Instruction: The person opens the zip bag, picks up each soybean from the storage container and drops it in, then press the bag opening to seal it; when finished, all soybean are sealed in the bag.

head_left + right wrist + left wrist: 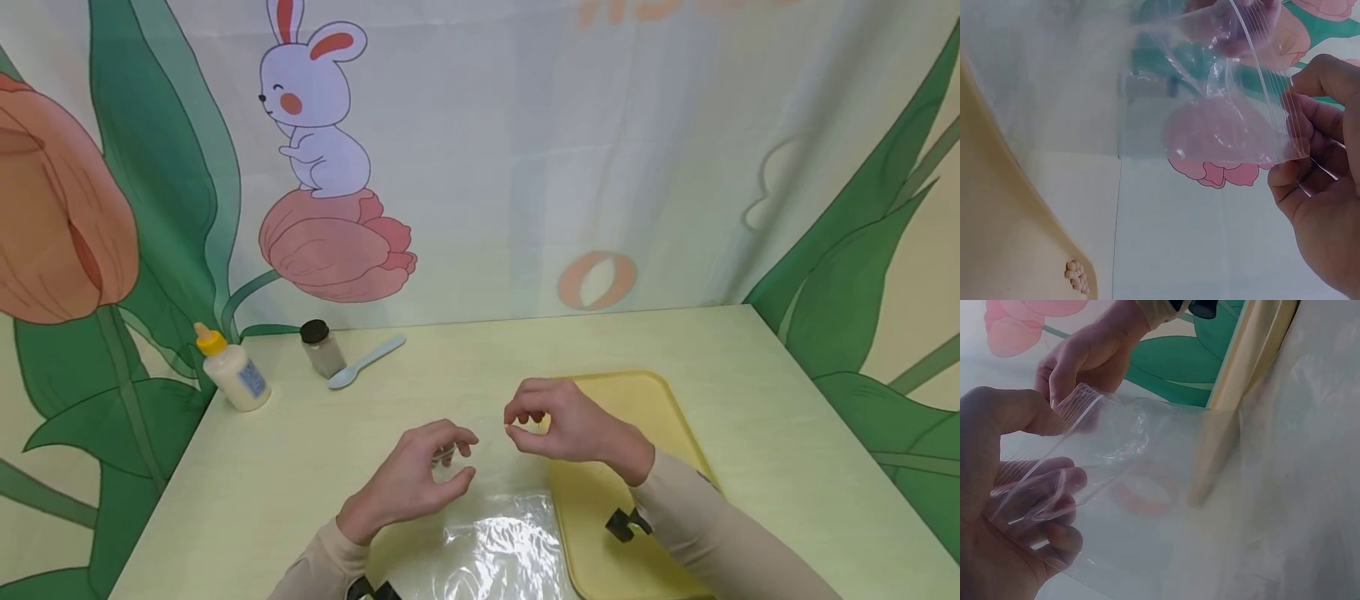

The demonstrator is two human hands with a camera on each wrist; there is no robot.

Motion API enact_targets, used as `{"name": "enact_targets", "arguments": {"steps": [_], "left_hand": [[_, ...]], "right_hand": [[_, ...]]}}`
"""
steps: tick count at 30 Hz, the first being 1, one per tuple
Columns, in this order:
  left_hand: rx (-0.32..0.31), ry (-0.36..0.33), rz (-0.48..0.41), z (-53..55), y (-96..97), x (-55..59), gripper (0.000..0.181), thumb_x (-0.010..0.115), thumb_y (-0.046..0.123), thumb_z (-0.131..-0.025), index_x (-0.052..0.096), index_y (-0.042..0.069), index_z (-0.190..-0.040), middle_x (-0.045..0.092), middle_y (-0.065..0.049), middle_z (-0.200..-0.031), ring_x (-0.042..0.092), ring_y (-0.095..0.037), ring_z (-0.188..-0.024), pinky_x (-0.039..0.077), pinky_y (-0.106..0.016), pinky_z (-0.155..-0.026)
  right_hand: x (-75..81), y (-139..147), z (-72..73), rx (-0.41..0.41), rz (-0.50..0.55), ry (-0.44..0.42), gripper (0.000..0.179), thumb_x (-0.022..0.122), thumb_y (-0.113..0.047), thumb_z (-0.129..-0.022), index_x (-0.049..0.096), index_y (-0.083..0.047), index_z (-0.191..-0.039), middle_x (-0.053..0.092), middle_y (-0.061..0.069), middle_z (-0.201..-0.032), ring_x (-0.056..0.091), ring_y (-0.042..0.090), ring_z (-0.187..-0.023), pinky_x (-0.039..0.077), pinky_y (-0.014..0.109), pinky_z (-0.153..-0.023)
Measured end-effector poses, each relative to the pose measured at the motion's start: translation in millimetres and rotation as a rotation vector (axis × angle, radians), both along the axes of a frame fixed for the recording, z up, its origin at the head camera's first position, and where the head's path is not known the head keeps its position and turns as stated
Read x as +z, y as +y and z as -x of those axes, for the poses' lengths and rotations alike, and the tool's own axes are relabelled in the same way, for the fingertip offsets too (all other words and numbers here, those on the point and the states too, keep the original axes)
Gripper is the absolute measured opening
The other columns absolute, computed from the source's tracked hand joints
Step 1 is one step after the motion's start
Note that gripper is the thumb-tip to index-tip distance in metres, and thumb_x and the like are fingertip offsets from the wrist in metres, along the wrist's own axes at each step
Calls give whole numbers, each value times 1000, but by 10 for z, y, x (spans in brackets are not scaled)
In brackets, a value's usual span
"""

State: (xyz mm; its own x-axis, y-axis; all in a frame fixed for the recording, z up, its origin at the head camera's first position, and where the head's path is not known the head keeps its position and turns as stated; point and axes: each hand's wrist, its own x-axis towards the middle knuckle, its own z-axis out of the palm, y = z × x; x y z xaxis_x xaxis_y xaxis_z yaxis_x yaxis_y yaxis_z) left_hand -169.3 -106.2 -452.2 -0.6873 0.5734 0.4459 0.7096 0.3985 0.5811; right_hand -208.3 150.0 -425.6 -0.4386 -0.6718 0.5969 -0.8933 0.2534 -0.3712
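A clear plastic zip bag [510,542] hangs between the two hands, its glossy film spreading down over the table beside the tray. My right hand [573,425] pinches one corner of its ridged zip edge between thumb and fingers. At the other side of the mouth is my left hand [416,475], fingers curled at the zip edge. In the left wrist view several of the left fingers [1066,531] show through the film of the bag [1147,444]. The right wrist view has the right thumb and fingers at the corner of the bag [1222,119].
A yellow tray [652,396] lies under the right forearm. Several small beige round pieces [1077,276] sit in its corner. Toward the back left stand a white bottle with a yellow cap [238,375] and a dark-lidded jar [324,354], beside a pale spoon [371,360].
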Motion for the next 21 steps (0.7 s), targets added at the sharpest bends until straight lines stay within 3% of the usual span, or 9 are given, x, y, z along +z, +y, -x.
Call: {"name": "enact_targets", "arguments": {"steps": [6,21], "left_hand": [[2,-5,-1,-1,1,7,29,74,13,-79,67,14,-107,62,8,-87,57,-13,-69,51,-24,-63],[-11,5,-11,12,2,-15,29,74,12,-79,66,14,-107,61,9,-87,56,-12,-68,52,-29,-62]], "right_hand": [[0,-35,-9,39,16,34,5,68,-10,-85,70,-15,-84,60,-7,-77,54,8,-67,45,15,-59],[54,4,-5,63,49,38,9,67,-23,-90,72,-16,-88,63,-7,-83,56,7,-71,46,14,-63]]}}
